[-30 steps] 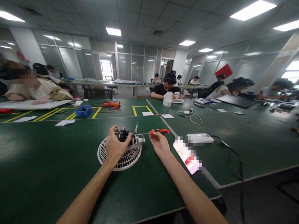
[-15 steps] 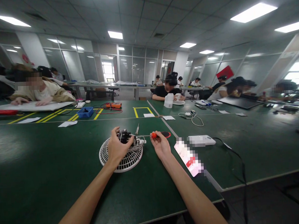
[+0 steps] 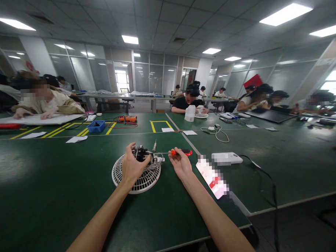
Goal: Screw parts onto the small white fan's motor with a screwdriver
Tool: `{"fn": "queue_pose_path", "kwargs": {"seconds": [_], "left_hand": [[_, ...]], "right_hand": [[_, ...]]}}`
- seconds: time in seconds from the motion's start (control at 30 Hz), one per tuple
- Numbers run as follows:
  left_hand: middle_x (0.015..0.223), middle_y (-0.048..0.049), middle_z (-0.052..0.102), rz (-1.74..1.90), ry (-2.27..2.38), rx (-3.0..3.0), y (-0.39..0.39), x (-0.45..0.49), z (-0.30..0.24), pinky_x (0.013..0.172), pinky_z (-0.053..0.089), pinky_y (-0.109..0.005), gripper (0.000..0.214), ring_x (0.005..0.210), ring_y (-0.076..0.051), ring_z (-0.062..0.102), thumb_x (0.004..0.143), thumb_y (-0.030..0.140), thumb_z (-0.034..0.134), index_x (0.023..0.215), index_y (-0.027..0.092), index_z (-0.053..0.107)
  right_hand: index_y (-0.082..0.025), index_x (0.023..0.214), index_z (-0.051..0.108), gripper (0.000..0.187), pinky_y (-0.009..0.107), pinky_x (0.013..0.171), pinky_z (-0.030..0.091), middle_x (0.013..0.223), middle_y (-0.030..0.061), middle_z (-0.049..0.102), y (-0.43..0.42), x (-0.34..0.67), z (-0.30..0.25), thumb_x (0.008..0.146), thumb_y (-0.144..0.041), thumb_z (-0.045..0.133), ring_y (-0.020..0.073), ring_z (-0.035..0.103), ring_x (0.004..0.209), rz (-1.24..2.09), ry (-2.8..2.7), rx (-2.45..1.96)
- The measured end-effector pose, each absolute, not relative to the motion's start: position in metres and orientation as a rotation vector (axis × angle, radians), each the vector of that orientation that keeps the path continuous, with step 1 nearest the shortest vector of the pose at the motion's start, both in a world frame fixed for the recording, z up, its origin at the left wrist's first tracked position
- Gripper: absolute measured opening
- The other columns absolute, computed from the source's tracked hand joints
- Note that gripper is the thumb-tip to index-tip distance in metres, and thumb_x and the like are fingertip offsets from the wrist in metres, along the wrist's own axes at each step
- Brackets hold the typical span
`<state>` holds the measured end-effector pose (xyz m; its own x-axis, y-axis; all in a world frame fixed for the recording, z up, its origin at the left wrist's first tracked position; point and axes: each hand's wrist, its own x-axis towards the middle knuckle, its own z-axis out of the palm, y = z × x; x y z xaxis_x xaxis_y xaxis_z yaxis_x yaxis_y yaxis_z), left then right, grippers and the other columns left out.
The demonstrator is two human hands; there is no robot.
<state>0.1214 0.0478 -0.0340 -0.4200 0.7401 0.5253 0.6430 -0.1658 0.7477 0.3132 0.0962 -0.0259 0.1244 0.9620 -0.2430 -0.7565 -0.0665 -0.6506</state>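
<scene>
A white round fan grille (image 3: 144, 182) lies flat on the green table, with a dark fan motor (image 3: 141, 153) and loose wires on top. My left hand (image 3: 132, 164) is closed round the motor, thumb on its right side and fingers at its far left. In my right hand (image 3: 180, 163) is a red-and-black screwdriver (image 3: 187, 152), gripped by the handle. Its shaft points left, level, toward the motor's right side; whether the tip touches a screw is too small to tell. Behind the motor lies a small clear-handled screwdriver (image 3: 154, 145).
To the right lie a phone (image 3: 212, 177) and a white power bank (image 3: 226, 158) with a black cable. Further back are a blue bin (image 3: 96, 126), an orange multimeter (image 3: 127, 119), paper slips and a white charging cable (image 3: 222, 135). Several people sit around the tables.
Both hands keep their places at the motor and on the screwdriver. The screwdriver's handle looks slightly turned in my right fingers.
</scene>
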Motion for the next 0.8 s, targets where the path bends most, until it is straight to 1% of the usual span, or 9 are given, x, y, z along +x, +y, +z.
{"fn": "queue_pose_path", "kwargs": {"seconds": [0.1, 0.17, 0.3, 0.4, 0.5, 0.57, 0.63, 0.73, 0.8], "left_hand": [[0.132, -0.0170, 0.065, 1.645, 1.974, 1.641, 0.0481, 0.1214, -0.0344, 0.105, 0.051, -0.055, 0.081, 0.121, -0.036, 0.065, 0.072, 0.050, 0.079, 0.140, 0.020, 0.048], [0.132, -0.0165, 0.064, 1.646, 1.979, 1.634, 0.0485, 0.1213, -0.0353, 0.106, 0.050, -0.053, 0.081, 0.122, -0.035, 0.064, 0.072, 0.049, 0.079, 0.140, 0.020, 0.047], [0.133, -0.0160, 0.064, 1.649, 1.987, 1.634, 0.0495, 0.1204, -0.0373, 0.107, 0.050, -0.053, 0.080, 0.123, -0.035, 0.064, 0.072, 0.049, 0.080, 0.139, 0.021, 0.047], [0.132, -0.0163, 0.065, 1.652, 1.979, 1.635, 0.0502, 0.1197, -0.0380, 0.106, 0.051, -0.054, 0.080, 0.122, -0.036, 0.064, 0.072, 0.049, 0.079, 0.140, 0.021, 0.048], [0.133, -0.0166, 0.065, 1.646, 1.973, 1.647, 0.0506, 0.1192, -0.0379, 0.106, 0.050, -0.054, 0.081, 0.122, -0.036, 0.064, 0.072, 0.049, 0.080, 0.140, 0.021, 0.048], [0.134, -0.0171, 0.065, 1.640, 1.978, 1.653, 0.0505, 0.1192, -0.0375, 0.106, 0.050, -0.055, 0.082, 0.122, -0.037, 0.064, 0.071, 0.052, 0.080, 0.140, 0.020, 0.048], [0.133, -0.0176, 0.065, 1.641, 1.978, 1.644, 0.0501, 0.1195, -0.0368, 0.106, 0.050, -0.056, 0.082, 0.121, -0.037, 0.065, 0.073, 0.057, 0.078, 0.139, 0.019, 0.048], [0.131, -0.0177, 0.066, 1.653, 1.968, 1.638, 0.0494, 0.1202, -0.0362, 0.105, 0.050, -0.056, 0.079, 0.121, -0.037, 0.065, 0.075, 0.061, 0.074, 0.138, 0.019, 0.050], [0.131, -0.0174, 0.066, 1.656, 1.968, 1.647, 0.0492, 0.1204, -0.0362, 0.106, 0.050, -0.055, 0.078, 0.121, -0.037, 0.065, 0.075, 0.061, 0.075, 0.138, 0.019, 0.050]], "right_hand": [[-0.023, 0.081, 0.060, 0.029, 0.022, 0.055, 0.058, 0.063, -0.0035, 0.072, 0.0963, 0.3135, -0.0273, 0.072, -0.015, 0.087, 0.0125, 0.066, 0.054, 1.444, -0.337, -0.831], [-0.022, 0.078, 0.062, 0.030, 0.020, 0.052, 0.055, 0.062, -0.0034, 0.071, 0.0968, 0.3144, -0.0282, 0.068, -0.013, 0.089, 0.0118, 0.066, 0.054, 1.458, -0.364, -0.839], [-0.020, 0.073, 0.065, 0.029, 0.019, 0.061, 0.058, 0.068, -0.0005, 0.075, 0.0987, 0.3166, -0.0285, 0.064, -0.005, 0.088, 0.0123, 0.071, 0.064, 1.473, -0.374, -0.773], [-0.020, 0.073, 0.065, 0.028, 0.021, 0.067, 0.061, 0.072, -0.0002, 0.077, 0.0996, 0.3173, -0.0274, 0.066, 0.000, 0.084, 0.0123, 0.073, 0.068, 1.475, -0.358, -0.741], [-0.020, 0.074, 0.065, 0.028, 0.021, 0.069, 0.062, 0.074, -0.0008, 0.077, 0.0991, 0.3164, -0.0261, 0.068, -0.001, 0.084, 0.0123, 0.074, 0.069, 1.494, -0.352, -0.732], [-0.020, 0.077, 0.065, 0.027, 0.022, 0.069, 0.062, 0.076, -0.0003, 0.077, 0.0981, 0.3148, -0.0258, 0.070, -0.006, 0.086, 0.0133, 0.074, 0.071, 1.510, -0.335, -0.734], [-0.021, 0.080, 0.065, 0.024, 0.024, 0.067, 0.062, 0.075, 0.0000, 0.076, 0.0970, 0.3128, -0.0264, 0.074, -0.016, 0.088, 0.0138, 0.073, 0.068, 1.506, -0.310, -0.759], [-0.022, 0.085, 0.064, 0.027, 0.022, 0.057, 0.058, 0.064, -0.0038, 0.069, 0.0957, 0.3104, -0.0280, 0.078, -0.034, 0.088, 0.0116, 0.066, 0.056, 1.433, -0.289, -0.819], [-0.022, 0.084, 0.063, 0.032, 0.019, 0.049, 0.053, 0.059, -0.0060, 0.065, 0.0954, 0.3098, -0.0287, 0.076, -0.039, 0.089, 0.0098, 0.061, 0.050, 1.397, -0.311, -0.834]]}}
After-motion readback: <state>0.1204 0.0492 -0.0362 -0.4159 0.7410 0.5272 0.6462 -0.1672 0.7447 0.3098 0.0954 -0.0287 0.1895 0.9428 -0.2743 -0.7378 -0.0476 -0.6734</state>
